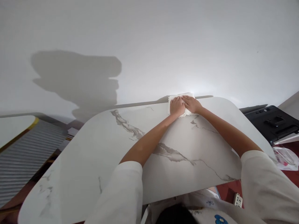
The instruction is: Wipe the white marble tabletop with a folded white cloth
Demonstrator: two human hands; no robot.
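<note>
A white cloth or wipe [186, 113] with a scalloped edge lies at the far edge of the white marble-patterned table [93, 149], up by the wall. My left hand [177, 106] presses on the left part of the cloth, palm down, fingers pointing at the wall. Against it, my right hand [192, 104] rests flat on the cloth's right part with its fingers turned left. Both arms are stretched far across the tabletop. What lies under the palms is hidden.
A white wall [149, 46] rises just behind the table. To the right are a black flat device [273, 123] and a clear plastic bag [286, 158]. A ribbed grey cabinet [30, 158] with gold trim stands left. Below sits a white power strip [238, 200].
</note>
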